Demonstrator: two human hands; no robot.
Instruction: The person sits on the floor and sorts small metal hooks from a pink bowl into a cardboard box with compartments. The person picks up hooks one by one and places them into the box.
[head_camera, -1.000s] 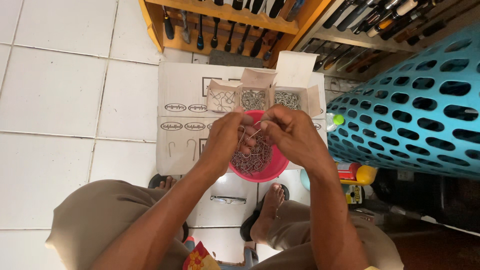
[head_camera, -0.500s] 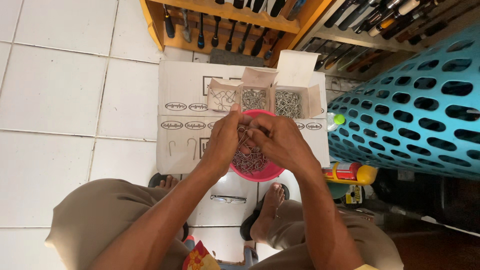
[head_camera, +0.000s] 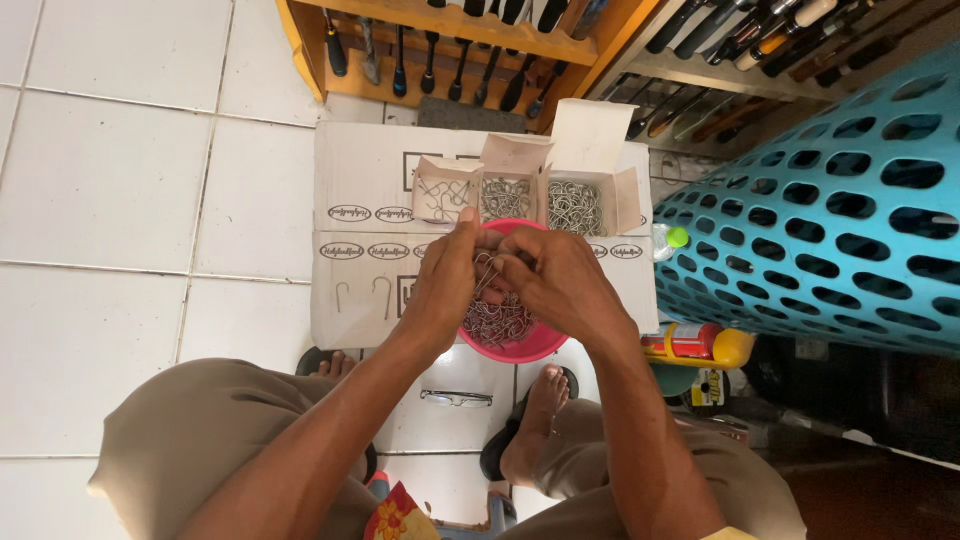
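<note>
Seated over a pink bowl of small metal hooks, a person's left hand and right hand meet above it, fingers of both pinched together on one wire hook hanging between them toward the pile directly below.

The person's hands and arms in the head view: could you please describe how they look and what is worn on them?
Both hands, left and right, are bare, with no gloves, rings or watch visible. Both forearms are bare too, with no sleeves showing in the frame. Khaki shorts cover the thighs below them.
</note>
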